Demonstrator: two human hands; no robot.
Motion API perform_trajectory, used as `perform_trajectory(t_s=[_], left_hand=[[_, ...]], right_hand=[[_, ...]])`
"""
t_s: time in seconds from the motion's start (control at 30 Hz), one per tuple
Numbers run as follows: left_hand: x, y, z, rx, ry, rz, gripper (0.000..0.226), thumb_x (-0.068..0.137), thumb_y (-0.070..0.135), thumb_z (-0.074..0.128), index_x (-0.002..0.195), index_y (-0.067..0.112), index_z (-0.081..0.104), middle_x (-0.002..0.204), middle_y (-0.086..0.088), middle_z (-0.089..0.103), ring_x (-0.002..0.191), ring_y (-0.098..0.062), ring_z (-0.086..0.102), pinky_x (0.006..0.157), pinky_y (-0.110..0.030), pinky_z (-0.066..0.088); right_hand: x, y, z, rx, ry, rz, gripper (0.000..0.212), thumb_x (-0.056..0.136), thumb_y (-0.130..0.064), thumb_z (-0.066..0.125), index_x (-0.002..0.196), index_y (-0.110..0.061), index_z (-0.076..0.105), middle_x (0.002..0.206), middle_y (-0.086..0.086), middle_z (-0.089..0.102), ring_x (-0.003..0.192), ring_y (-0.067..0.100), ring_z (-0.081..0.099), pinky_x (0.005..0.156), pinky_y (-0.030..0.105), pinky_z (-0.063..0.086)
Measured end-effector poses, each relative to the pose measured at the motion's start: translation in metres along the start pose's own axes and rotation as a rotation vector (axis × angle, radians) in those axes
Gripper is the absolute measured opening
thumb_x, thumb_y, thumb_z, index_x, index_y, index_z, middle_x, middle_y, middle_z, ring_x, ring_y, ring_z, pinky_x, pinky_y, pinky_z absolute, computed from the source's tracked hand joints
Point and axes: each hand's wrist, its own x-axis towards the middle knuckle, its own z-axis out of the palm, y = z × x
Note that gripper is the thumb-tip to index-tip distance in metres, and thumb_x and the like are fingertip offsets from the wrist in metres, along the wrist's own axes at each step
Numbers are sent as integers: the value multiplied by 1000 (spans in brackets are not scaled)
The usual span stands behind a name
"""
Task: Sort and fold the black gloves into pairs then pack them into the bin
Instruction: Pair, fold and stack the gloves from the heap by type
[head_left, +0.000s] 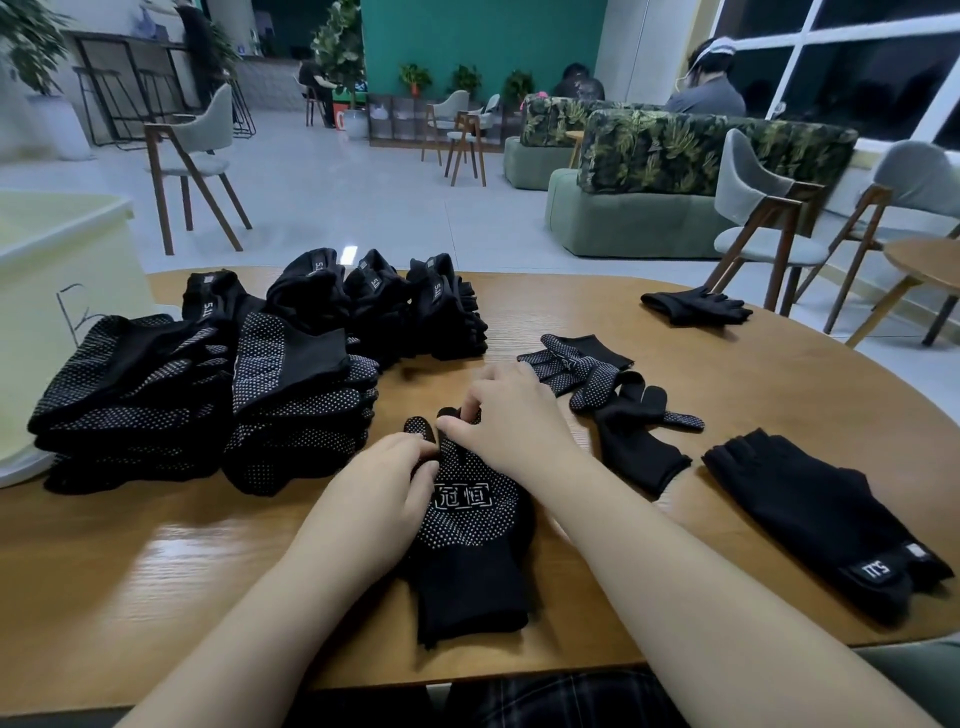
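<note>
Both hands are working on a dotted black glove (470, 525) lying palm-up at the near edge of the wooden table (727, 374). The left hand (384, 478) is pinching the glove's finger area, and the right hand (511, 410) is pinching the fingertips with curled fingers. Folded glove stacks (218, 395) are sitting to the left, beside a pale bin (57, 249). Loose dotted gloves (587, 369) and a fingerless glove (821, 514) are lying to the right.
</note>
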Motion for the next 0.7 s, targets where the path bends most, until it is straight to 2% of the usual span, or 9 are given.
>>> perform_trajectory(t_s=[0.1,0.27,0.37,0.47,0.53,0.63,0.7], left_hand=[[-4,-3,-1,-50,-34,-4,33,98,26,46,129,21,56,142,8,45,135,-5,34,107,-16,22],[-6,-6,0,-81,-36,15,34,97,26,48,130,22,55,145,9,41,137,-5,30,107,-14,18],[-7,-7,1,-94,-7,38,33,96,25,50,128,21,56,143,9,42,133,-2,33,103,-10,19],[-8,-7,1,-132,40,67,27,94,21,53,120,20,60,131,11,47,120,3,39,97,-7,22],[-7,-8,0,-143,90,76,21,93,16,55,112,18,63,117,12,51,110,3,45,92,-6,26],[-7,-10,-2,-166,130,78,19,90,5,55,104,16,64,104,11,53,97,4,48,87,0,29],[-7,-10,-3,-187,124,93,21,89,2,56,101,17,65,102,13,53,99,6,49,86,0,29]], right_hand=[[1,-1,4,-14,-23,9,24,86,-47,60,84,-24,65,117,-3,54,118,20,39,98,35,33],[-1,0,8,178,71,-13,16,88,-31,62,95,-20,71,117,-4,57,115,19,41,98,34,35],[-2,4,10,186,67,-29,21,91,-29,60,108,-22,70,121,-2,57,118,20,41,103,38,33],[-4,11,12,175,40,33,28,92,-34,59,118,-24,65,125,-3,56,119,20,42,102,36,35],[-11,18,10,194,89,75,25,91,-35,60,111,-23,66,119,-3,58,114,20,45,98,35,37],[-27,29,3,160,133,146,15,89,-34,60,92,-21,68,107,-2,58,108,21,46,94,36,39],[-39,35,0,161,127,196,18,88,-37,60,80,-21,65,104,-2,58,106,21,45,93,36,39]])
